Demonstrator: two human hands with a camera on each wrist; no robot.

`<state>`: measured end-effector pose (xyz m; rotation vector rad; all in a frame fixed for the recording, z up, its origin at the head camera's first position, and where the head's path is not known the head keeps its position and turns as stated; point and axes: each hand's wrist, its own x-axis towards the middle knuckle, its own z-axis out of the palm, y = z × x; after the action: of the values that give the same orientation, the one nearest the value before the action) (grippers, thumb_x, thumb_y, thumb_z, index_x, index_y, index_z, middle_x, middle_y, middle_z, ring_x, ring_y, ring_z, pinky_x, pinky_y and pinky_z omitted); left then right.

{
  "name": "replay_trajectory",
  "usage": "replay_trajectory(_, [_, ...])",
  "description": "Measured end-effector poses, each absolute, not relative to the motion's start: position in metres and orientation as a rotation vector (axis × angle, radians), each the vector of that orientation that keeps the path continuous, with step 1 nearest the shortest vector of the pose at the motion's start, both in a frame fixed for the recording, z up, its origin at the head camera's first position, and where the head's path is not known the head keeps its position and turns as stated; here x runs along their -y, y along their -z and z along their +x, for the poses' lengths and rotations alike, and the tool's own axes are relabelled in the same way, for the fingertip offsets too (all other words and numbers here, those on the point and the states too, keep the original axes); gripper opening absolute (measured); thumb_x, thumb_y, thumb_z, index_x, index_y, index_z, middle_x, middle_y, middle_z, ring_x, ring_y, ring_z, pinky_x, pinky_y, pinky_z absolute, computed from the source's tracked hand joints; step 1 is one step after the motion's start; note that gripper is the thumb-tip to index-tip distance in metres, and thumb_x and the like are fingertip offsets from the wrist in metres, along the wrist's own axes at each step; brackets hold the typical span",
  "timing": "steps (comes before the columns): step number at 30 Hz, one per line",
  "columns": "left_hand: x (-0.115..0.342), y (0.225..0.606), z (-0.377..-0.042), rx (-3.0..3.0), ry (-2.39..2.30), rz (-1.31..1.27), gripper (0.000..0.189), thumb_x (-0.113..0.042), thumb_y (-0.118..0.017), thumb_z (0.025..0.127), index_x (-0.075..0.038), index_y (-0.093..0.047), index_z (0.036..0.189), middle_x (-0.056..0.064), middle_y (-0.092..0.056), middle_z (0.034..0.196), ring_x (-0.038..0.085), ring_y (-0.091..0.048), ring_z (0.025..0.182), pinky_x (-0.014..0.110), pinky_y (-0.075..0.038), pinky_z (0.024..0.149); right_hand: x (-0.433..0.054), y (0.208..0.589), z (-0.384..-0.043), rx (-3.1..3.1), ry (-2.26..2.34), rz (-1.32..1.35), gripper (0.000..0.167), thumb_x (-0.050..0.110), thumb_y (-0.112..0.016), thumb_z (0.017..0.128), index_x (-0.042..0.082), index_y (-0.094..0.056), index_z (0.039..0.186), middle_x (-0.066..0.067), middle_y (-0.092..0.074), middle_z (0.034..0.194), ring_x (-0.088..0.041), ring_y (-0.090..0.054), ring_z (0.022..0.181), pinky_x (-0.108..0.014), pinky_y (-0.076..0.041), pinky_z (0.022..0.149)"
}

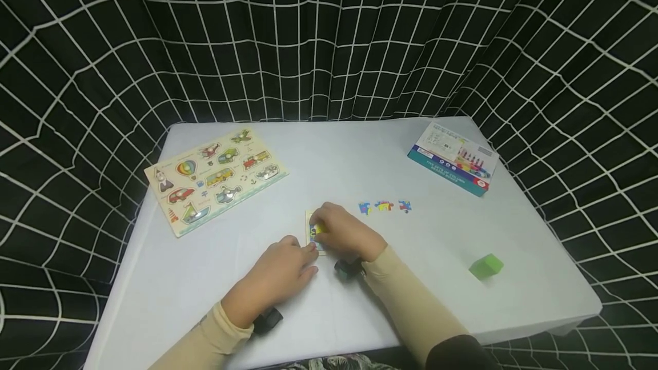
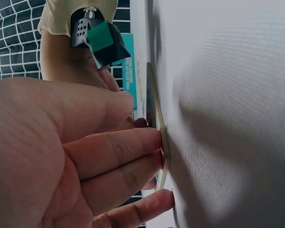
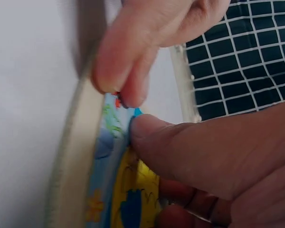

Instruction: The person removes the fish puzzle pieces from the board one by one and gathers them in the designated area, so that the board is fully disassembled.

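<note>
A small wooden jigsaw board (image 1: 308,217) with a blue and yellow picture lies before the person, partly hidden by the hands. The left hand (image 1: 285,267) reaches its lower left corner; in the left wrist view its extended fingers (image 2: 128,147) press against the board's edge, with the thumb held apart. Over the board, the right hand (image 1: 346,233) curls its thumb and fingers around a yellow and blue puzzle piece (image 3: 137,194). The right thumb (image 3: 156,142) lies on the picture side, and the other fingers are partly hidden behind the piece.
Three loose puzzle pieces (image 1: 384,206) lie in a row right of the board. A vehicle peg puzzle (image 1: 216,179) is at the left, a crayon box (image 1: 452,156) at the back right, and a green block (image 1: 486,266) at the right. A white cloth covers the table (image 1: 462,233).
</note>
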<state>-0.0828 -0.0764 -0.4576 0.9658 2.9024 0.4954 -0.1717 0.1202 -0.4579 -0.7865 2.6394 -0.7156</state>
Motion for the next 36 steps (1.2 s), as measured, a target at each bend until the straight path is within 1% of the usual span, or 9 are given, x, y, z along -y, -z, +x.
replay_trajectory(6, [0.077, 0.46, -0.083, -2.904, -0.477, 0.967, 0.04, -0.032, -0.074, 0.103, -0.012, -0.076, 0.138, 0.003, -0.079, 0.133, 0.025, -0.066, 0.103, 0.043, -0.057, 0.079, -0.116, 0.454, -0.173, -2.629, 0.677, -0.738, 0.027, 0.005, -0.081, 0.094, 0.003, -0.072, 0.12, -0.008, -0.065, 0.114, -0.023, -0.058, 0.106, -0.042, -0.053, 0.101])
replay_trajectory(10, [0.076, 0.46, -0.083, -2.893, -0.492, 0.953, 0.04, -0.032, -0.074, 0.103, -0.012, -0.076, 0.138, 0.004, -0.079, 0.132, 0.025, -0.067, 0.104, 0.043, -0.058, 0.08, -0.116, 0.454, -0.172, -2.627, 0.734, -0.744, 0.022, 0.0, -0.081, 0.092, 0.005, -0.069, 0.11, -0.005, -0.063, 0.104, -0.022, -0.055, 0.099, -0.04, -0.051, 0.095])
replay_trajectory(14, [0.076, 0.461, -0.081, -2.88, -0.518, 0.939, 0.04, -0.033, -0.074, 0.104, -0.012, -0.076, 0.138, 0.003, -0.079, 0.133, 0.024, -0.067, 0.106, 0.043, -0.058, 0.081, -0.118, 0.461, -0.163, -2.644, 0.867, -0.779, 0.019, -0.007, -0.071, 0.094, 0.01, -0.066, 0.102, -0.001, -0.065, 0.098, -0.02, -0.058, 0.096, -0.039, -0.052, 0.092])
replay_trajectory(19, [0.077, 0.46, -0.081, -2.889, -0.521, 0.935, 0.041, -0.032, -0.074, 0.104, -0.012, -0.076, 0.139, 0.003, -0.079, 0.134, 0.024, -0.068, 0.108, 0.044, -0.059, 0.084, -0.122, 0.466, -0.154, -2.699, 0.97, -0.758, 0.023, -0.004, -0.062, 0.099, 0.015, -0.068, 0.108, 0.003, -0.071, 0.109, -0.016, -0.065, 0.105, -0.039, -0.055, 0.098])
replay_trajectory(21, [0.077, 0.46, -0.081, -2.887, -0.513, 0.919, 0.042, -0.034, -0.073, 0.104, -0.012, -0.075, 0.14, 0.003, -0.08, 0.132, 0.024, -0.068, 0.107, 0.043, -0.058, 0.083, -0.128, 0.464, -0.152, -2.731, 1.037, -0.724, 0.023, -0.003, -0.062, 0.1, 0.016, -0.069, 0.112, 0.002, -0.071, 0.113, -0.016, -0.067, 0.1, -0.039, -0.057, 0.093])
replay_trajectory(25, [0.075, 0.462, -0.08, -2.867, -0.512, 0.882, 0.044, -0.035, -0.074, 0.104, -0.012, -0.074, 0.142, 0.004, -0.08, 0.131, 0.024, -0.068, 0.108, 0.043, -0.058, 0.085, -0.153, 0.455, -0.151, -2.8, 1.163, -0.512, 0.019, 0.003, -0.066, 0.103, 0.017, -0.073, 0.114, -0.001, -0.072, 0.108, -0.019, -0.064, 0.087, -0.04, -0.056, 0.082])
replay_trajectory(27, [0.075, 0.463, -0.079, -2.864, -0.517, 0.874, 0.044, -0.034, -0.075, 0.103, -0.011, -0.074, 0.141, 0.004, -0.08, 0.131, 0.025, -0.068, 0.109, 0.044, -0.058, 0.086, -0.171, 0.451, -0.153, -2.831, 1.167, -0.385, 0.018, 0.005, -0.067, 0.103, 0.017, -0.075, 0.114, -0.003, -0.074, 0.109, -0.023, -0.065, 0.091, -0.044, -0.058, 0.084])
replay_trajectory(32, [0.074, 0.461, -0.079, -2.867, -0.527, 0.869, 0.044, -0.034, -0.075, 0.103, -0.01, -0.075, 0.14, 0.005, -0.079, 0.133, 0.025, -0.068, 0.109, 0.044, -0.058, 0.086, -0.211, 0.454, -0.156, -2.804, 1.084, -0.132, 0.018, 0.005, -0.07, 0.102, 0.014, -0.078, 0.116, -0.006, -0.076, 0.121, -0.029, -0.068, 0.113, -0.054, -0.057, 0.104])
replay_trajectory(36, [0.075, 0.458, -0.08, -2.874, -0.525, 0.869, 0.043, -0.034, -0.075, 0.103, -0.01, -0.075, 0.139, 0.005, -0.079, 0.134, 0.025, -0.067, 0.108, 0.043, -0.057, 0.084, -0.224, 0.459, -0.155, -2.806, 1.031, -0.123, 0.015, 0.004, -0.075, 0.099, 0.01, -0.078, 0.112, -0.007, -0.074, 0.107, -0.026, -0.066, 0.102, -0.048, -0.058, 0.096])
